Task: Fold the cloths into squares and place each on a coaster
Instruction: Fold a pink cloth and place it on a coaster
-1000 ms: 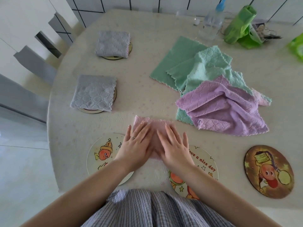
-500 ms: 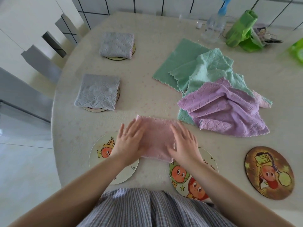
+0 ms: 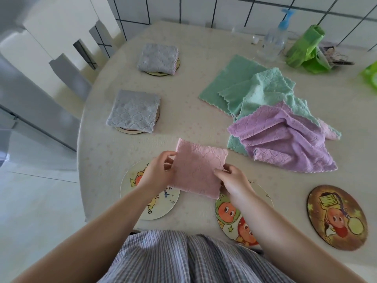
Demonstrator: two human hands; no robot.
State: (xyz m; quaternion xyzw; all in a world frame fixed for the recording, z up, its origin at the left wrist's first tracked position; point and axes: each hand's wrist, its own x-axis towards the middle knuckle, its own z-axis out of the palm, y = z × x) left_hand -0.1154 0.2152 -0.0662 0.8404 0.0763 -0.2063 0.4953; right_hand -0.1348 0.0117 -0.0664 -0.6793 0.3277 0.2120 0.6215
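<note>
A pink cloth [image 3: 196, 169], folded into a square, is held just above the table's front edge. My left hand [image 3: 157, 173] grips its left side and my right hand [image 3: 232, 179] grips its right side. Below it lie a white cartoon coaster [image 3: 142, 205] at the left and a second cartoon coaster [image 3: 230, 219] at the right, both partly hidden by my arms. A brown coaster [image 3: 337, 217] lies bare at the far right. Two grey folded cloths [image 3: 133, 110] [image 3: 158, 58] rest on coasters at the left. A purple cloth [image 3: 285, 139] and green cloths [image 3: 251, 88] lie unfolded in a pile.
A spray bottle [image 3: 273, 41], a green bag roll [image 3: 304, 48] and a green packet [image 3: 370, 76] stand at the table's back right by the tiled wall. White chairs [image 3: 61, 58] stand beyond the table's left edge.
My hands went from pressing flat on the pink cloth to gripping its two sides. The cloth has come up off the table.
</note>
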